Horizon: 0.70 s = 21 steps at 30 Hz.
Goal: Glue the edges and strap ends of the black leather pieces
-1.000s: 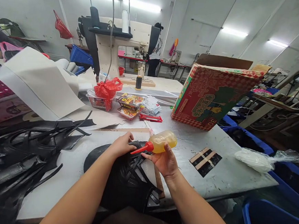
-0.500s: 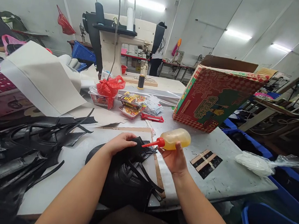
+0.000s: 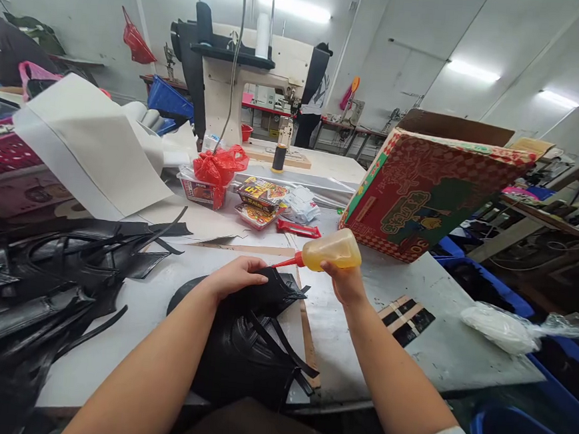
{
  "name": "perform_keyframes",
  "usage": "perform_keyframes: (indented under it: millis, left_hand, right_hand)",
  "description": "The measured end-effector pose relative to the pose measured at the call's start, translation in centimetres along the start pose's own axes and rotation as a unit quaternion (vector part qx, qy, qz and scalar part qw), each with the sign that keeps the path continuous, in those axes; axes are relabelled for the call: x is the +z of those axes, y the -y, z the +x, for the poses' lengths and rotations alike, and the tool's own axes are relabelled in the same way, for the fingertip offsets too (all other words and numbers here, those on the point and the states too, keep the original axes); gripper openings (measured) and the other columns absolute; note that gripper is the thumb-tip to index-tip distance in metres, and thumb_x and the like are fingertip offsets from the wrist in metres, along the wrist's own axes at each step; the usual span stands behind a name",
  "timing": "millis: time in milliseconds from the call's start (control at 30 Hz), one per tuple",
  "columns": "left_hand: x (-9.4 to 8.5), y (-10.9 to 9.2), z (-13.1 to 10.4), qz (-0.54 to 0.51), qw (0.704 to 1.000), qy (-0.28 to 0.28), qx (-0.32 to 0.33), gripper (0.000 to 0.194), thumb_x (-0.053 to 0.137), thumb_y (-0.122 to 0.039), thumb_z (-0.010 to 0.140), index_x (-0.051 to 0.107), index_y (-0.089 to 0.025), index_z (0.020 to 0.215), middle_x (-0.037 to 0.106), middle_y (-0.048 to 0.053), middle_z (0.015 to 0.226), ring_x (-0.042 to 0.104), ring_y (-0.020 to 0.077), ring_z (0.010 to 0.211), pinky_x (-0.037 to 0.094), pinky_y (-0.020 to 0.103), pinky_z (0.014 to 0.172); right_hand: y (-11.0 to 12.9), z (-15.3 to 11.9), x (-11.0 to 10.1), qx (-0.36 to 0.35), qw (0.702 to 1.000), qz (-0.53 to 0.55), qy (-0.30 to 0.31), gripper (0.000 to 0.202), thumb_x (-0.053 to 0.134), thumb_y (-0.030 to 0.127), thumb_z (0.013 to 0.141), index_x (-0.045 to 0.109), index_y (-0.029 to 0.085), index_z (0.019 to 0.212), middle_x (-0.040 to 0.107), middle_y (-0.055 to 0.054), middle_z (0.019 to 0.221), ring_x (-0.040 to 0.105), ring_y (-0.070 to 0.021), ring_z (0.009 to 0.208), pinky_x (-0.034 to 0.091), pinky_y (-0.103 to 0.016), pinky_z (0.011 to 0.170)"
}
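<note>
My right hand (image 3: 345, 278) is wrapped round a squeeze bottle (image 3: 334, 249) of yellowish liquid with a red nozzle. The bottle is tilted, its nozzle tip at the upper edge of a black leather-like piece (image 3: 281, 290). That edge is pinched by my left hand (image 3: 239, 276), thumb on top and fingers partly hidden beneath. The piece has thin straps and spreads down over the table edge toward my lap. To the left lies a heap of similar black pieces with straps (image 3: 63, 286).
A sewing machine (image 3: 249, 87) stands behind the table. A red patterned carton (image 3: 421, 194) leans at right, near a strapped dark panel (image 3: 409, 322) and a white plastic bag (image 3: 504, 327). Food packs (image 3: 260, 201) sit mid-table. White sheets (image 3: 89, 148) rise at left. Co-workers stand farther back.
My right hand has swung the bottle up and to the left, bringing its nozzle to the black piece's edge. My left hand keeps its hold. The view has shifted slightly.
</note>
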State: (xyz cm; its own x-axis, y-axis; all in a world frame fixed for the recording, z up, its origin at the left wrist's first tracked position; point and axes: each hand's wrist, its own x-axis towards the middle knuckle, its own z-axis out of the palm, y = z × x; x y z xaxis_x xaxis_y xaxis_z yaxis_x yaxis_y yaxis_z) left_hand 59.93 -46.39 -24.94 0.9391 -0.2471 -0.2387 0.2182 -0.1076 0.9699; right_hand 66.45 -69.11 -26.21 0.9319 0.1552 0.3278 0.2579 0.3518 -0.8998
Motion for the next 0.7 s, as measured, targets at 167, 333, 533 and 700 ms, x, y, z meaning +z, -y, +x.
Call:
perform_keyframes:
  millis: [167, 333, 533, 700]
  left_hand:
    - [0.1, -0.2, -0.1, -0.026, 1.000, 0.000, -0.011, 0.028, 0.075, -0.030, 0.054, 0.063, -0.016, 0.075, 0.067, -0.001, 0.074, 0.060, 0.0169, 0.073, 0.043, 0.030, 0.076]
    - [0.1, -0.1, 0.0, -0.043, 0.999, 0.000, -0.027, 0.030, 0.077, -0.030, 0.053, 0.064, -0.016, 0.077, 0.068, -0.001, 0.076, 0.061, 0.0180, 0.074, 0.044, 0.032, 0.078]
    - [0.1, 0.0, -0.1, -0.040, 0.999, 0.000, -0.018, 0.031, 0.077, -0.031, 0.053, 0.064, -0.016, 0.077, 0.068, -0.001, 0.076, 0.060, 0.0167, 0.073, 0.044, 0.030, 0.076]
    - [0.1, -0.2, -0.2, -0.038, 0.999, 0.001, -0.018, 0.031, 0.077, -0.031, 0.054, 0.064, -0.016, 0.077, 0.068, -0.001, 0.076, 0.060, 0.0161, 0.072, 0.044, 0.031, 0.075]
  right_hand:
    - [0.1, 0.1, -0.3, -0.008, 1.000, -0.007, 0.018, 0.053, 0.086, 0.039, 0.050, 0.060, 0.022, 0.093, 0.067, -0.002, 0.088, 0.064, -0.0252, 0.085, 0.056, -0.043, 0.075]
    - [0.3, -0.3, -1.0, -0.008, 1.000, -0.010, 0.014, 0.055, 0.087, 0.037, 0.049, 0.059, 0.023, 0.094, 0.067, -0.002, 0.087, 0.064, -0.0238, 0.083, 0.056, -0.039, 0.073]
    - [1.5, -1.1, -1.5, 0.004, 0.999, -0.029, 0.025, 0.053, 0.087, 0.036, 0.047, 0.059, 0.024, 0.091, 0.067, -0.001, 0.083, 0.065, -0.0237, 0.079, 0.056, -0.037, 0.071]
    - [2.7, -1.7, -1.8, 0.000, 0.998, -0.058, 0.031, 0.052, 0.088, 0.038, 0.046, 0.059, 0.025, 0.087, 0.067, -0.001, 0.081, 0.064, -0.0236, 0.074, 0.057, -0.037, 0.065]
